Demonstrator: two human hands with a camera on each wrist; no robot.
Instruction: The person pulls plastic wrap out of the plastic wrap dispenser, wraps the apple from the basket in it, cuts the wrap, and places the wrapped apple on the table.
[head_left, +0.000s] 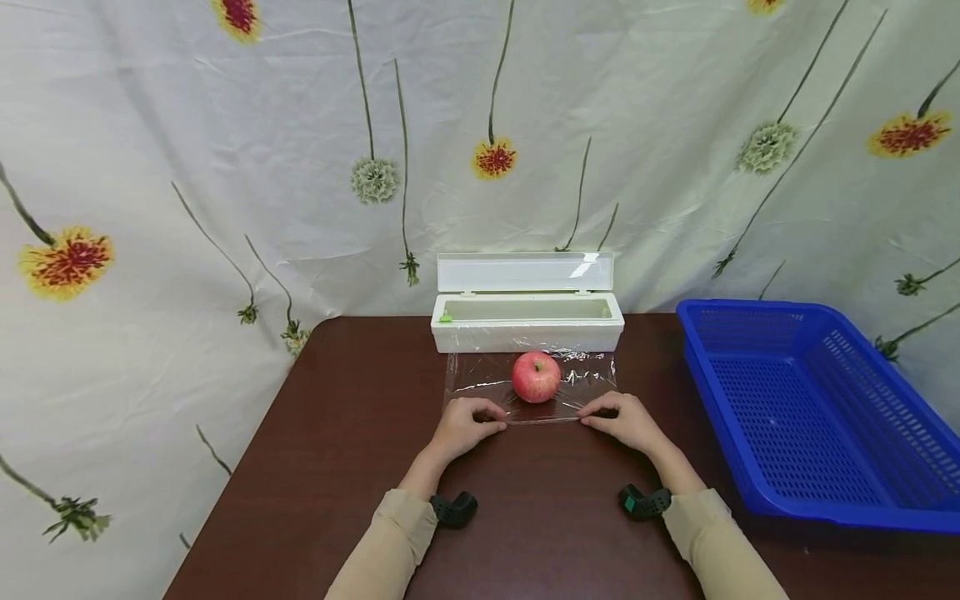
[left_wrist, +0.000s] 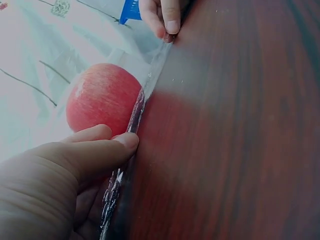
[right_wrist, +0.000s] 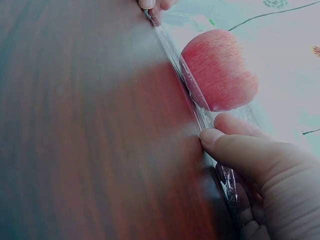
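Observation:
A red apple [head_left: 536, 377] sits on a sheet of clear plastic wrap [head_left: 480, 375] spread over the dark table. The wrap runs back to a long white dispenser box [head_left: 528, 337], whose lid [head_left: 525, 272] stands raised. My left hand [head_left: 463, 428] pinches the near edge of the wrap left of the apple, thumb against fingers. On the other side, my right hand [head_left: 624, 422] pinches the same edge. Both wrist views show the edge drawn into a narrow band between the two hands, with the apple [left_wrist: 104, 97] just behind it.
A large blue plastic basket [head_left: 712, 417] stands on the right of the brown table [head_left: 337, 467]. Behind the table hangs a white cloth [head_left: 300, 125] printed with flowers. A small green piece [head_left: 446, 317] shows at the box's left end.

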